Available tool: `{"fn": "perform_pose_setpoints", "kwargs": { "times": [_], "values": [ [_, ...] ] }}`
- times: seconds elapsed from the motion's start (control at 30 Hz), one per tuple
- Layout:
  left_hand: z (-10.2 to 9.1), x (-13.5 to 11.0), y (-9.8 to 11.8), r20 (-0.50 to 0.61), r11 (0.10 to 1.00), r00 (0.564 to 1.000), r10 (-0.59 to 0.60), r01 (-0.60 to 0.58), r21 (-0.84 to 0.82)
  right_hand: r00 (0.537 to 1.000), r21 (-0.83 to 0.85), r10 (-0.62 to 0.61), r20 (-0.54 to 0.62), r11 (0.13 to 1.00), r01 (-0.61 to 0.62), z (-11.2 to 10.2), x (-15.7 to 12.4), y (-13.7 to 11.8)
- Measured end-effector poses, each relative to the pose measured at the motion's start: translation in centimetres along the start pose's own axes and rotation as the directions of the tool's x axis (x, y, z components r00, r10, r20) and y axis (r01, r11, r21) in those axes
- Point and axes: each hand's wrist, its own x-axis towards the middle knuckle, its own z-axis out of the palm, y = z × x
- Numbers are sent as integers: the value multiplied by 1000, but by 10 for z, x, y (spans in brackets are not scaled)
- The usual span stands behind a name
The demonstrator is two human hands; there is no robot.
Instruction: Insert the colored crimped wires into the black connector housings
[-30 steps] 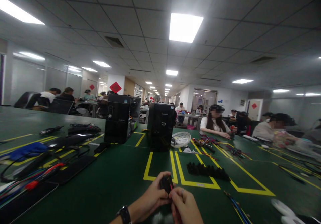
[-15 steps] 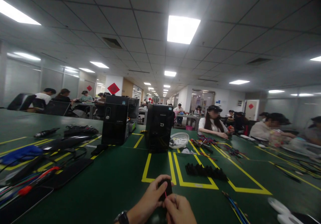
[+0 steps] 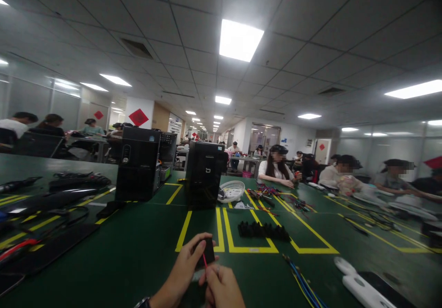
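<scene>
My left hand [image 3: 186, 267] is closed around a small flat black block [image 3: 209, 254], thumb on its near face and fingers behind it. My right hand [image 3: 223, 286] pinches a thin red wire-like piece [image 3: 205, 260] that runs up against the block's face. Whether the red piece enters the block or only lies on it, I cannot tell. Both hands are held above the green table [image 3: 131, 262]. Beyond them, a row of black pieces [image 3: 263, 230] lies across yellow tape lines.
Two black computer towers [image 3: 204, 174] stand ahead, with a white basket [image 3: 232, 191] beside one. Blue and yellow cables [image 3: 302, 280] and a white device [image 3: 366, 289] lie to the right. Black mats [image 3: 55, 246] and tools are on the left. A person [image 3: 276, 167] sits across the table.
My view has turned to the right, so the table's things shift left in the picture. More of the red piece shows between my right fingers and the block. Both hands keep their grip.
</scene>
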Motion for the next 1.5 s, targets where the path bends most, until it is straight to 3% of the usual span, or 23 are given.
{"fn": "perform_pose_setpoints", "kwargs": {
  "times": [0.13, 0.37, 0.6, 0.8, 1.0, 1.13, 1.27, 1.5],
  "values": [
    [4, -1, 2, -25, 999, 999, -32, 31, -31, 1000, 3, -3, 19, 1000, 3, -3, 7, 9],
    [-4, 1, -10, 83, 968, 997, -4, 24, -250, 999, 80, 9, 39, 997, -12, -8, 1, 5],
    [-5, -1, -11, 113, 971, 993, 29, -1, -238, 989, 181, 54, 136, 980, -78, -1, -3, -2],
    [-4, 0, -10, 132, 988, 991, 38, -17, -153, 992, 130, 36, 121, 990, -52, -3, -5, -7],
    [-3, -2, -4, 127, 997, 992, 21, -29, 67, 983, 9, -96, 154, 995, 96, -7, 2, 5],
    [-6, -4, -3, 101, 937, 981, 167, -189, 292, 987, -7, -96, 125, 995, 98, -6, 3, 8],
    [-9, -2, -6, 128, 868, 957, 260, -290, 404, 987, 18, -96, 131, 995, 95, -5, 1, 6],
    [-8, -1, -4, 163, 828, 952, 261, -307, 469, 990, 60, -132, 55, 990, 129, -3, -8, -9]
  ]
}}
